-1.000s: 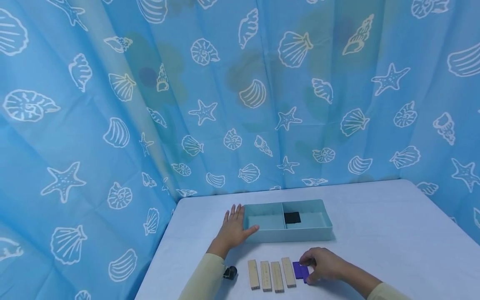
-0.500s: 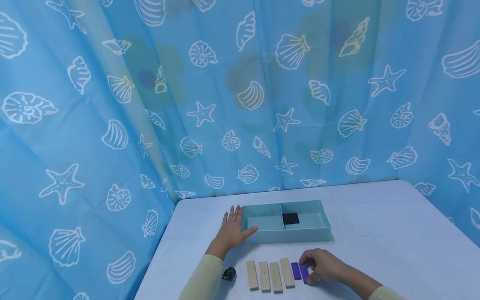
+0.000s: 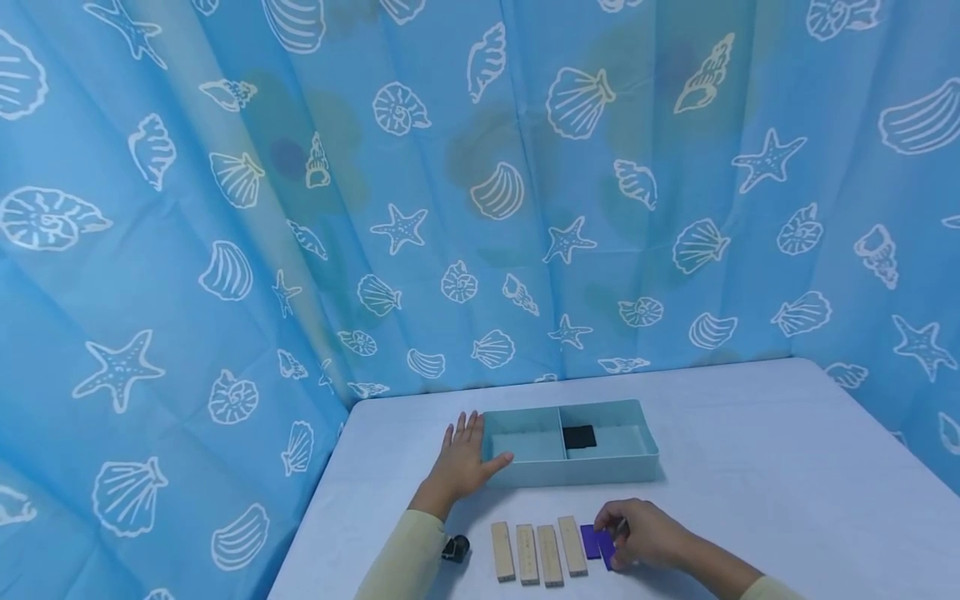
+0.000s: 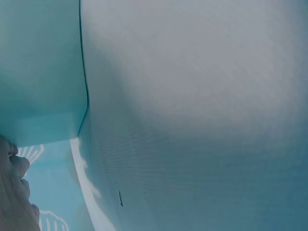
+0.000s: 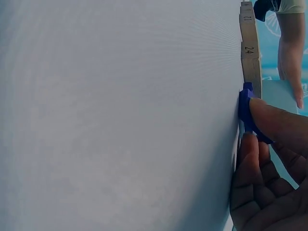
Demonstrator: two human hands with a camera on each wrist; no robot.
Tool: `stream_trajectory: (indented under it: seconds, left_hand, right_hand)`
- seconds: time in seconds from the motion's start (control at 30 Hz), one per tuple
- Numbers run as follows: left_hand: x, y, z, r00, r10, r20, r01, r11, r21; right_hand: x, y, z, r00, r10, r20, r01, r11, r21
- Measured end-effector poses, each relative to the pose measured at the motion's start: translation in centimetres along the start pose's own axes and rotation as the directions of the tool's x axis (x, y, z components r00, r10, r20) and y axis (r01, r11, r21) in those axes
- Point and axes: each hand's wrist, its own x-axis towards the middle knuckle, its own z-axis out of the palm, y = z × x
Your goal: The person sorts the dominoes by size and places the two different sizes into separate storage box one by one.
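In the head view my right hand (image 3: 648,535) pinches a flat purple block (image 3: 606,552) between thumb and fingers, at the right end of a row on the white table. The right wrist view shows this block (image 5: 245,103) tilted under my thumb. A second purple block (image 3: 590,542) lies just left of it, partly hidden in the right wrist view. Several pale wooden blocks (image 3: 527,554) lie side by side further left, with printed numbers on their ends. My left hand (image 3: 461,465), fingers straight, rests against the left end of a light teal divided box (image 3: 573,472).
A black flat piece (image 3: 579,437) lies in the box's right compartment, against the divider. A small black device (image 3: 456,548) is at my left wrist. A blue shell-print curtain (image 3: 450,208) hangs behind and beside the white-covered table (image 3: 750,467).
Half a second ago a thin gap opened between the two purple blocks. Now the pinched one is tilted, its upper end close to the other. My left hand has stayed at the box.
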Motion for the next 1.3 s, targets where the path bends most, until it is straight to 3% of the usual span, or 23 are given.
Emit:
stream_trajectory:
  seconds: [0.37,0.57,1.03,1.3]
  left_hand:
    - [0.0,0.0,0.0,1.000,0.000,0.000,0.000,1.000,0.003]
    - [-0.2,0.1,-0.1,1.000,-0.007,0.004,0.007,1.000,0.006]
    - [0.2,0.2,-0.3,1.000,-0.009,0.013,0.009,1.000,0.015]
    - [0.1,0.0,-0.1,1.000,-0.016,0.016,0.016,1.000,0.019]
  right_hand:
    - [0.0,-0.3,-0.2,0.997,-0.024,0.079,0.020,0.999,0.046]
    - [0.2,-0.3,-0.4,0.993,-0.041,0.110,0.027,0.992,0.126]
    - [0.7,0.4,-2.0,0.991,-0.060,0.122,0.001,0.902,0.431]
    - [0.7,0.2,-2.0,0.999,0.037,0.026,-0.045,0.871,0.489]
